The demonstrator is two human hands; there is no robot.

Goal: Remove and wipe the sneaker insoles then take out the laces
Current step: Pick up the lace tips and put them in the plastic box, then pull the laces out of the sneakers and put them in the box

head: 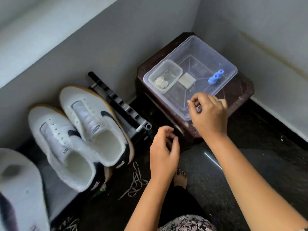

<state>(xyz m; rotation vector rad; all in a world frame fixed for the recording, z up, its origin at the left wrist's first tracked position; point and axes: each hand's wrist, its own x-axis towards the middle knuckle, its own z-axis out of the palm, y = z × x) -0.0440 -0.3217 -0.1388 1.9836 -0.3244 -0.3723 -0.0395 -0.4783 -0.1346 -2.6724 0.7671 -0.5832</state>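
Observation:
Two white sneakers with gum soles lie side by side on the dark floor, the left sneaker (pixel 65 147) and the right sneaker (pixel 95 117). Their eyelets are bare and their insides show white. A loose white lace (pixel 136 179) lies tangled on the floor in front of them. My left hand (pixel 164 147) hovers beside the sneakers with fingers loosely curled, holding nothing. My right hand (pixel 208 114) is at the near rim of a clear plastic tub (pixel 216 52), fingers curled; whether it pinches something is unclear.
The tub stands on a dark stool (pixel 240 90) in the corner and holds a small container with a white cloth (pixel 160 82), a white square (pixel 186 80) and a blue piece (pixel 215 77). A black rack (pixel 116 100) leans on the wall. A blurred white object (pixel 18 189) fills the lower left.

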